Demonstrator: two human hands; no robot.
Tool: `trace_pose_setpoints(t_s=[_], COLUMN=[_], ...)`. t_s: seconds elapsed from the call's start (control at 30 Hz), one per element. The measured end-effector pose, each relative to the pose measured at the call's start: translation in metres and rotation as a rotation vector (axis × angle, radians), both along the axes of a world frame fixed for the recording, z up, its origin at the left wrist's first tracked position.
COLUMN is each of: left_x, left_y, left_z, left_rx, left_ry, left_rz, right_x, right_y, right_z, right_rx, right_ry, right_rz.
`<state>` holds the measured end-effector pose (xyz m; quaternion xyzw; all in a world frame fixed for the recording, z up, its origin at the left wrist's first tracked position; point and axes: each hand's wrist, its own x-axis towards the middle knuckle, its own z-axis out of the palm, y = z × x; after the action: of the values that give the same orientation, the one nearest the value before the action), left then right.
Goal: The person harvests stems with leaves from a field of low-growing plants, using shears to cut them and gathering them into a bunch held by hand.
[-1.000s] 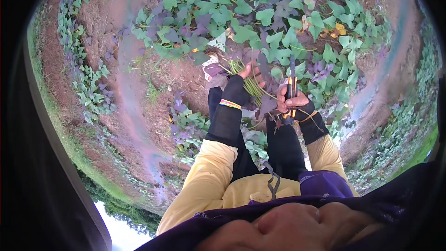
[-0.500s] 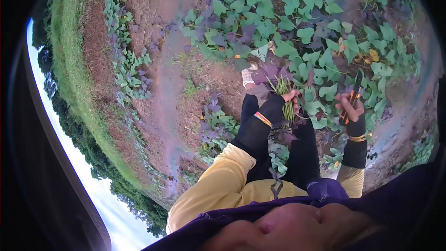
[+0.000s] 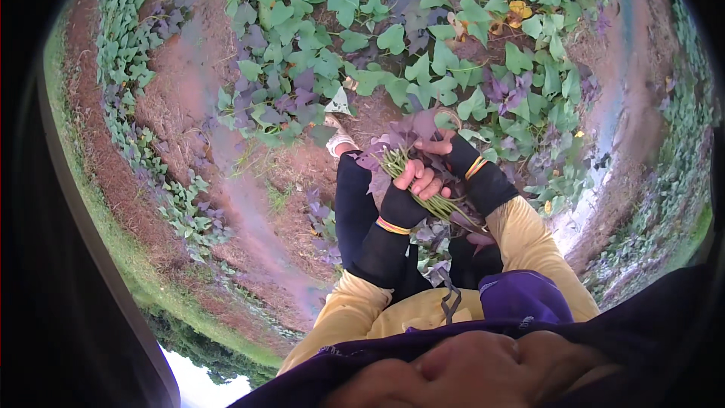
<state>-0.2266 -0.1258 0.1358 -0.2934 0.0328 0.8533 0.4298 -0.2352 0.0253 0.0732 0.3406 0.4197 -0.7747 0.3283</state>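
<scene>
Two hands worked one bundle of green vine stems with purple leaves (image 3: 414, 174): left hand (image 3: 417, 183) clenched around it, right hand (image 3: 445, 149) grasping its top; leafy green ground vines (image 3: 393, 38) spread beyond both hands.

Ahead of my left grip (image 3: 418, 181) and right grip (image 3: 442, 145), a dense mat of green heart-shaped vine leaves (image 3: 423, 53) covers the ground and blocks low passage forward and to the right. The bundle of green stems with purple leaves (image 3: 411, 170) fills the space between both grips. To my left, a strip of bare reddish-brown soil (image 3: 189, 106) lies open, with room to pass. My dark trouser leg (image 3: 353, 204) and light shoe (image 3: 340, 140) obstruct the near-left approach. Beyond the strip stands another row of green vines (image 3: 124, 38).
</scene>
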Motion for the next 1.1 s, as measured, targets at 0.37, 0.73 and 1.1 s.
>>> trace_pose_setpoints(t_s=[0.37, 0.73, 1.1], left_x=[-0.009, -0.055, -0.031], left_y=[-0.085, -0.073, -0.117], left_z=[-0.149, -0.159, -0.193], left_rx=[-1.089, -1.036, -0.783], left_ry=[-0.002, 0.161, 0.152], left_rz=[-0.499, -0.658, -0.310], right_x=[-0.010, 0.022, -0.118], right_y=[0.162, -0.060, -0.026], right_z=[-0.283, -0.044, -0.208], right_rx=[1.200, 0.460, 1.037], right_ry=[0.373, 0.128, 0.346], right_rz=[1.186, 0.574, 0.759])
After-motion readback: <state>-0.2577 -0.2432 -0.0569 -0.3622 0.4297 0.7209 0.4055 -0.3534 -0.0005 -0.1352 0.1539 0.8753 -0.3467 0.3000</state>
